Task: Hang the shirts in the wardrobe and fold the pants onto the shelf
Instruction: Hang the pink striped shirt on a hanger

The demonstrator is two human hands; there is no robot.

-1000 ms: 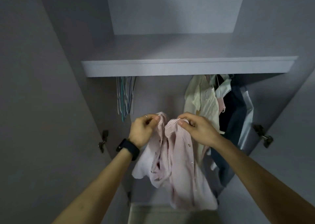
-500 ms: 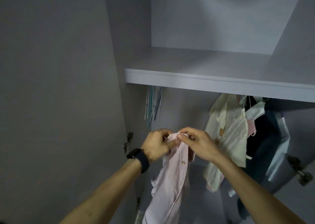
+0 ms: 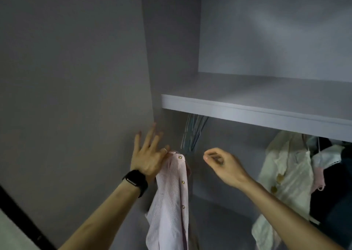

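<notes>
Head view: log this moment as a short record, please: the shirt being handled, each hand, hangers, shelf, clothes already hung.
shirt: pink striped shirt hangs limp from its top; no hanger visible in it
left hand: fingers spread, touching the shirt's top; grip hidden
right hand: fingers curled, apart from the shirt, nothing visible in it
hangers: bare hangers bunched under the shelf, behind the shirt
shelf: grey board above the clothes
hung clothes: cream shirt and dark garments at right

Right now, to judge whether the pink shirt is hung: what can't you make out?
Head view:
Rail: hidden behind shelf.
Shirt top: hanger, if any, covered by cloth and left hand; hem cut off below.
Right hand: blurred, grip unclear.
</notes>
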